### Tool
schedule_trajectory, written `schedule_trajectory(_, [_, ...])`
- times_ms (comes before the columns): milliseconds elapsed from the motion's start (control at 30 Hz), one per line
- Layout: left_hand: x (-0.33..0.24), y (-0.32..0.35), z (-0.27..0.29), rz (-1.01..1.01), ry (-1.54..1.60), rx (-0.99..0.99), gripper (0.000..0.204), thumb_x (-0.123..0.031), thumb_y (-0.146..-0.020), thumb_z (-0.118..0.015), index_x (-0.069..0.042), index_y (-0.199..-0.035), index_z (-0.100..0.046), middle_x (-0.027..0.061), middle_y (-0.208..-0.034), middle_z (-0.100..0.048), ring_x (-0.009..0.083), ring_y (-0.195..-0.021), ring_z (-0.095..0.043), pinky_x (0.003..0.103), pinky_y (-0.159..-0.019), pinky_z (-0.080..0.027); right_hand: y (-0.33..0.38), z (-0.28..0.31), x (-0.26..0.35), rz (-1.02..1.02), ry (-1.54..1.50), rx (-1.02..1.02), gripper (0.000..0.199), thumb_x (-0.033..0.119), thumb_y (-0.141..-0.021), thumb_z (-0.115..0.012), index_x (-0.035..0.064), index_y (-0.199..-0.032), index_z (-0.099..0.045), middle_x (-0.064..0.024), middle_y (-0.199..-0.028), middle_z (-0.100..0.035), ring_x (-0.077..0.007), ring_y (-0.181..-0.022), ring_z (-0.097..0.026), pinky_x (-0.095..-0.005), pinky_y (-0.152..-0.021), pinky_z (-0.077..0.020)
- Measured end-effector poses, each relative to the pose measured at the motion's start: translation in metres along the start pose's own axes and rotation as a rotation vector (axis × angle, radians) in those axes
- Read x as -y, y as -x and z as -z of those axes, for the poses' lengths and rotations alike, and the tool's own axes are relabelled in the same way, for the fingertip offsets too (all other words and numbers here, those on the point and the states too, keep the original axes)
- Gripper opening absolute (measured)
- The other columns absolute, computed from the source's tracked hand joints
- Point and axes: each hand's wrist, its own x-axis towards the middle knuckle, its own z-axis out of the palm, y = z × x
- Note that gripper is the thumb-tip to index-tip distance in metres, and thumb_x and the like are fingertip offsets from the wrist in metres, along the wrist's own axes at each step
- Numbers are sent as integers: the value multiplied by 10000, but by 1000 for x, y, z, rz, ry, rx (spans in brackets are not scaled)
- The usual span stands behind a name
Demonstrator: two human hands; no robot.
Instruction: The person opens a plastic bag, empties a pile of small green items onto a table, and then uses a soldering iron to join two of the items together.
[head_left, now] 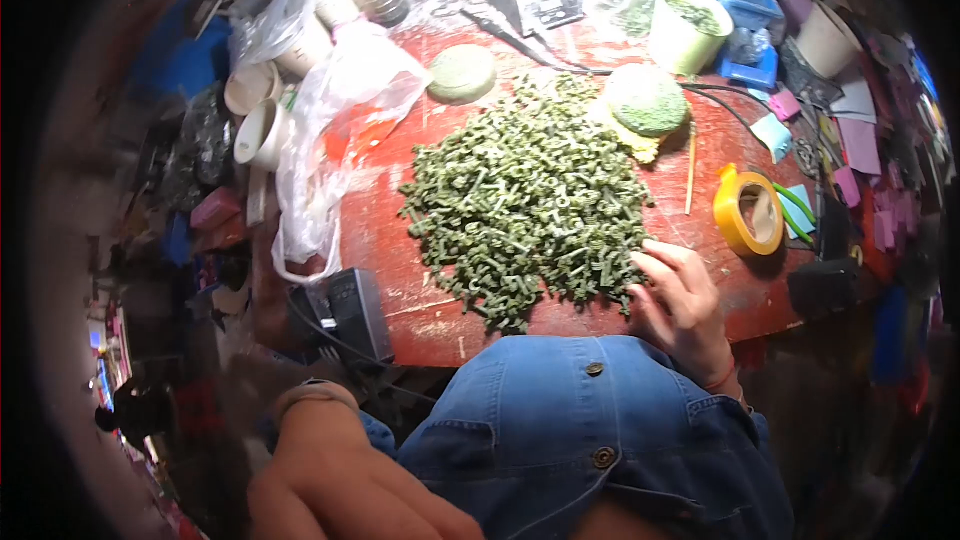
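Note:
A broad pile of small green bent pieces (pixel 530 195) covers the middle of the red table. My right hand (pixel 685 295) is at the pile's right edge, its thumb and fingers loosely bent and apart, fingertips next to the outermost pieces. Nothing shows between them. Raised close to the camera at the lower left, my left hand (pixel 345 485) is away from the table. Its fingers fold downward and run off the lower edge, so whether they hold anything is hidden.
Behind the pile are a green round pad (pixel 462 73), a green-topped round pad (pixel 645 102) and a pale bucket (pixel 690 28). Yellow tape (pixel 733 215) lies right, near a thin stick (pixel 691 168). Plastic bags (pixel 345 110) and a dark box (pixel 358 315) stand left.

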Motion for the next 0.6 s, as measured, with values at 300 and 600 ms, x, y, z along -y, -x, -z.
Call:
schedule_trajectory(300, [-17,110,25,609,-1937,-1005,500,-262,-833,-828,-27,-1201,-584,153,-1075,-619,298,-963,-621,408,-837,-528,6,13,-8,-64,84,-23,406,-26,-831,-745,11,-1227,-663,-166,-1234,-636,-342,-1091,-636,-410,-931,-529])
schedule_trajectory(600, [62,183,59,856,-2379,-943,897,-291,-743,-880,-156,-1516,-444,282,-1586,-263,525,-1432,-286,614,-1157,-304,-4,10,-4,-20,80,-9,407,-34,-822,-748,10,-1218,-667,-168,-1239,-641,-332,-1101,-637,-407,-944,-528])
